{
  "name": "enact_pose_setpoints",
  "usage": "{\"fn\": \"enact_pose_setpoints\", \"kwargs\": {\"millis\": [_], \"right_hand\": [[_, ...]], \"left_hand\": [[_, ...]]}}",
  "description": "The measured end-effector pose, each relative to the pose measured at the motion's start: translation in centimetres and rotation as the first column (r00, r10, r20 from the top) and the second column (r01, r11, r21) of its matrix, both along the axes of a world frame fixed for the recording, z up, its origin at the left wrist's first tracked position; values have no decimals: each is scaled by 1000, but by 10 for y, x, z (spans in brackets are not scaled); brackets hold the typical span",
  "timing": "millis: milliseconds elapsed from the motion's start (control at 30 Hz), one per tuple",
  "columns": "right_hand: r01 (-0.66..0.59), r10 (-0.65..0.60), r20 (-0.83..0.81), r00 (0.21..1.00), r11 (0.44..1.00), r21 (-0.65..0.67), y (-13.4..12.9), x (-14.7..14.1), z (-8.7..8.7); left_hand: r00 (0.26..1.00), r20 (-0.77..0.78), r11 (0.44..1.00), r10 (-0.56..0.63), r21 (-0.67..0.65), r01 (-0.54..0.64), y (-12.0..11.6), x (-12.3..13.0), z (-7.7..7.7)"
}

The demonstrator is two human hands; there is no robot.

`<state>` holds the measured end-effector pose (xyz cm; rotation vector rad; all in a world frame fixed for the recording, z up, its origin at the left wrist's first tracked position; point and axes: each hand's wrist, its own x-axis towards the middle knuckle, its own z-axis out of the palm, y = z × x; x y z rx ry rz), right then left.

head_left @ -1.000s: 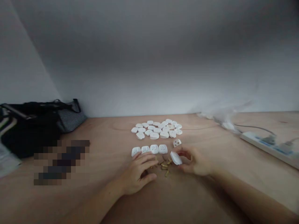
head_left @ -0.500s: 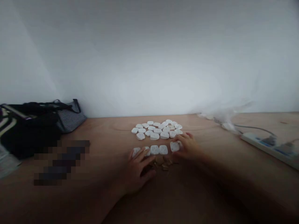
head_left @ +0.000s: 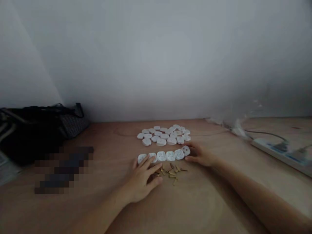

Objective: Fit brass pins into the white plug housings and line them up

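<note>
White rounded-square plastic plug shells with small holes form a row (head_left: 161, 156) across the table. My left hand (head_left: 141, 182) lies over the row's left end, fingers spread, fingertips resting on the two leftmost shells and partly covering them. At the right end, my right hand (head_left: 201, 154) has its thumb and fingers around a tilted white plug shell (head_left: 186, 150), which touches or nearly touches its neighbour. Several small brass pins (head_left: 172, 173) lie loose just in front of the row, some beside my left thumb and index finger.
Behind the row sits a cluster of more white shells (head_left: 161, 142). A power strip (head_left: 280, 152) with plugs and a cable is at the right, near a clear plastic bag (head_left: 237, 126). A black bag (head_left: 31, 136) and a blurred-out dark object (head_left: 64, 170) occupy the left.
One shell near my right hand has moved left against the row. My right hand has shifted slightly right and holds another shell at the end. My left hand stays put.
</note>
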<state>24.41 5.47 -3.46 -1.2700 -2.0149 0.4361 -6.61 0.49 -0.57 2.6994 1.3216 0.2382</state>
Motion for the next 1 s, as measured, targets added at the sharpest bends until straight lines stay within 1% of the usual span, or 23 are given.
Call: {"fn": "enact_pose_setpoints", "kwargs": {"millis": [133,267,467,533,600,667,700,733,800,867,933,1000], "right_hand": [[4,-6,-60,998,1000,-28,4,-1,-7],[44,-47,-112,993,999,-31,3,-5,-7],[142,-143,-151,978,990,-17,-2,-4,1],[178,-178,-172,969,984,-16,-7,-4,5],[188,-190,-187,964,982,-28,-16,-6,10],[154,-160,-193,968,987,-47,-28,-12,15],[97,-108,-206,973,993,-65,-34,-15,17],[30,-39,-211,977,998,-47,-41,-19,19],[-90,85,-167,982,996,-21,-52,-26,23],[-159,157,-101,982,987,-16,-58,-31,26],[-170,169,-30,985,985,-28,-61,-32,27],[-142,142,5,990,988,-56,-61,-31,28]], "left_hand": [[1000,-4,1000,5,16,-5,1,0,-1],[1000,-15,1000,19,-8,-19,0,2,-1],[1000,-7,1000,6,-11,-6,0,3,0],[1000,-14,1000,4,-6,-4,1,3,0],[1000,-12,1000,-3,2,4,1,2,-1],[1000,-1,1000,-18,14,18,2,2,-2],[1000,5,1000,-25,20,25,2,2,-3],[1000,10,999,-24,24,24,3,1,-4],[1000,20,999,-4,32,3,3,1,-6],[999,41,999,25,48,-27,4,1,-7],[996,68,997,49,60,-54,4,1,-7],[994,83,996,67,56,-72,4,2,-7]]}}
